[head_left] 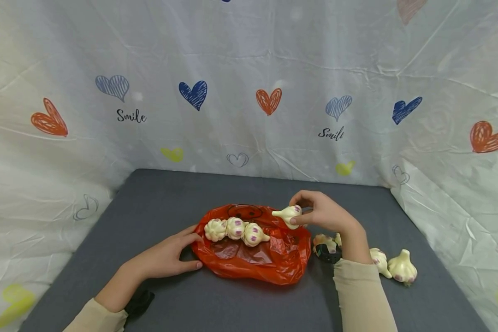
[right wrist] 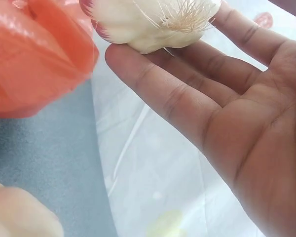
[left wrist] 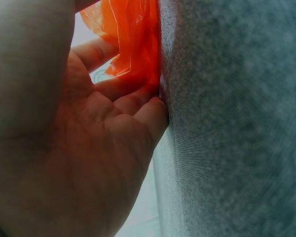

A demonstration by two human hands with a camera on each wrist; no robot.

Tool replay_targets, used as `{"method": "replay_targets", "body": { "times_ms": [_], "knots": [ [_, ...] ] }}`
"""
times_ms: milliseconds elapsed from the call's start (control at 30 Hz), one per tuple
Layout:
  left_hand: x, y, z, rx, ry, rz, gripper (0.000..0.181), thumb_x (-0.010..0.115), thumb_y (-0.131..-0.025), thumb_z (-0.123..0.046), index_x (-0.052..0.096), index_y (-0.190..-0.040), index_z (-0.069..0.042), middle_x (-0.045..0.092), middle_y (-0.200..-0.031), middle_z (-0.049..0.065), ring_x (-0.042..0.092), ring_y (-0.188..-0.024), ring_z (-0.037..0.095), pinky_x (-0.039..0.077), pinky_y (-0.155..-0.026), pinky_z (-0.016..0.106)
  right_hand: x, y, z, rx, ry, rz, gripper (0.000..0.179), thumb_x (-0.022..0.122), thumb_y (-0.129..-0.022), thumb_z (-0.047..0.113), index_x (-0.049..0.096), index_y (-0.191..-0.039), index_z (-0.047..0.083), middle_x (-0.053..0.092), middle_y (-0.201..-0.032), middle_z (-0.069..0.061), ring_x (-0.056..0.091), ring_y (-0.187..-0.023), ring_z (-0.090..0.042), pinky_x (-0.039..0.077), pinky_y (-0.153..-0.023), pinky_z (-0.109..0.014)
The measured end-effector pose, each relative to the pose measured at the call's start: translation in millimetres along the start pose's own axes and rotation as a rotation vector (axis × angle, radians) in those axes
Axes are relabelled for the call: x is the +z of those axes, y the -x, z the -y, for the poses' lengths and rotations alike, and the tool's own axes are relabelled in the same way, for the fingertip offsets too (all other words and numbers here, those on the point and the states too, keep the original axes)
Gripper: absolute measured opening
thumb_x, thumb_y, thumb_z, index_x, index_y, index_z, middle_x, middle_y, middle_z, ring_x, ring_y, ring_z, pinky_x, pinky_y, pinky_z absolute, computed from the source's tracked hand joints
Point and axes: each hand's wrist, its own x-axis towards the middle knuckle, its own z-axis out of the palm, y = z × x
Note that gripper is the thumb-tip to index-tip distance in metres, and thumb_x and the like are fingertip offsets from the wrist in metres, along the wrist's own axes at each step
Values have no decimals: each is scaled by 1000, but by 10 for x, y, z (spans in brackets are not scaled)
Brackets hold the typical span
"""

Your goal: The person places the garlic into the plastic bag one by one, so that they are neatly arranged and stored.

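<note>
My right hand (head_left: 321, 212) pinches a garlic bulb (head_left: 289, 216) between thumb and fingers, above the right part of an open red plastic bag (head_left: 259, 272). In the right wrist view the bulb's root end (right wrist: 180, 17) faces the camera, resting against the fingers. Three garlic bulbs sit in a row inside the bag; the middle garlic bulb (head_left: 235, 228) touches its neighbours. My left hand (head_left: 172, 253) lies at the bag's left edge, its fingers and thumb loosely spread against the plastic. The left wrist view shows those fingers low by the tabletop, touching the red plastic (left wrist: 133, 44).
More garlic stands right of the bag, partly behind my right forearm, including a garlic bulb (head_left: 402, 267) at the far right. A black wrist strap (head_left: 329, 253) hides part of the nearer garlic. The dark grey table (head_left: 174, 304) meets a white curtain (head_left: 232, 69) with hearts.
</note>
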Motion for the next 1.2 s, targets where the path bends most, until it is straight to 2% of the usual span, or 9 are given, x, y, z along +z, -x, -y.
{"method": "replay_targets", "body": {
  "times_ms": [267, 500, 667, 900, 1200],
  "knots": [
    [0, 1, 6, -3, -3, 2, 60, 76, -98, -62, 63, -144, -25, 30, -175, 23, 33, -159, 47, 36, -120, 70, 64, -51, -20, -19, -52, 32, 35, 94, -89, 21, 74, -119, 17, 74, -114, -6, 70, -106, -32, 61, -87, -42],
    [-3, 6, -3, -4, -3, 2, 61, 77, -98, -61, 63, -145, -25, 29, -175, 23, 33, -159, 47, 36, -120, 69, 130, -114, -92, -30, -126, 79, 35, 93, -89, 14, 76, -120, 14, 73, -121, -9, 69, -111, -33, 63, -91, -40],
    [-9, 8, -20, -11, 4, 9, 61, 77, -99, -60, 63, -146, -24, 28, -176, 22, 32, -160, 46, 35, -121, 69, 179, -156, -144, -31, -112, 112, 35, 93, -90, 17, 75, -120, 13, 73, -119, -9, 70, -109, -30, 61, -92, -39],
    [-9, 5, -32, -6, 1, 7, 63, 77, -99, -59, 62, -148, -22, 28, -176, 20, 31, -160, 45, 35, -121, 69, 234, -208, -166, -24, -104, 183, 35, 92, -90, 16, 74, -120, 9, 74, -113, -11, 70, -98, -32, 61, -85, -41],
    [-5, 1, -16, 8, 3, 7, 58, 77, -99, -59, 63, -144, -25, 29, -175, 21, 31, -160, 45, 35, -121, 69, 317, -258, -166, -1, -43, 219, 37, 92, -89, 21, 74, -120, 11, 72, -112, -7, 67, -98, -29, 58, -81, -42]
  ]
}}
